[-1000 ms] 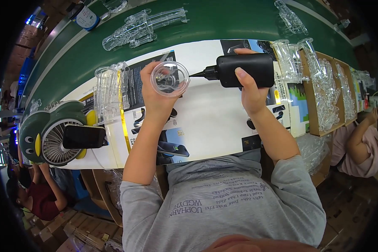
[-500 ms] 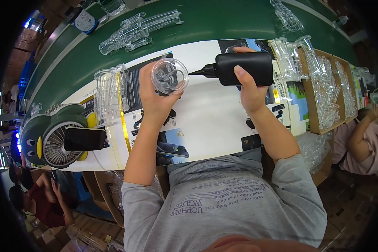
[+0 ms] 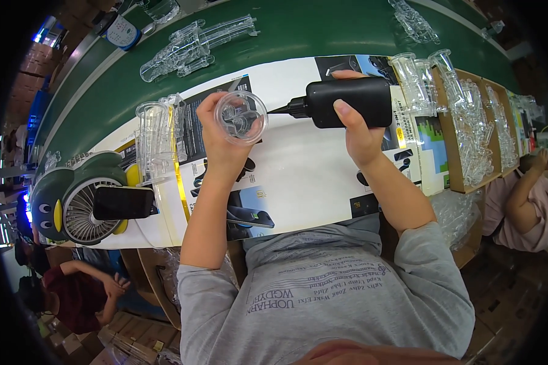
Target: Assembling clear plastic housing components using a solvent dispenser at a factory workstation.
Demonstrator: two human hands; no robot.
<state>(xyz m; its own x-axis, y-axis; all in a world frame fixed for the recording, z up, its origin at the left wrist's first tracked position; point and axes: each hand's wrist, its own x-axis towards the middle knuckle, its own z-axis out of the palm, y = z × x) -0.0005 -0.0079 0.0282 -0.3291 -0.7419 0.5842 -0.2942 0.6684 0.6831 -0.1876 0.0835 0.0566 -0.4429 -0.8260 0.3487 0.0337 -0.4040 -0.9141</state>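
My left hand (image 3: 216, 139) is closed round a clear plastic cup-like part (image 3: 242, 135), its round open end facing up and a smaller clear piece inside. In my right hand (image 3: 362, 137) lies a black squeeze bottle (image 3: 347, 104), held sideways with the fingers over its far side and the thumb on its near side. Its thin pointed nozzle (image 3: 280, 110) reaches left to the rim of the clear part. Whether liquid comes out at the tip is too small to tell. Both hands are above a white printed sheet (image 3: 298, 176).
Several clear tubes stand left (image 3: 152, 143) and right (image 3: 415, 85) of the sheet. A cardboard tray (image 3: 441, 131) holds more. Beyond runs a green belt (image 3: 304, 33) with a clear assembly (image 3: 198, 45). At left are a penguin-shaped fan (image 3: 73, 207) and a phone (image 3: 123, 202). Co-workers sit either side.
Both hands, with the clear part and bottle, have shifted slightly left, and the clear part is tilted a little differently. The clear assemblies on the belt have slid left. The left co-worker's arms have moved.
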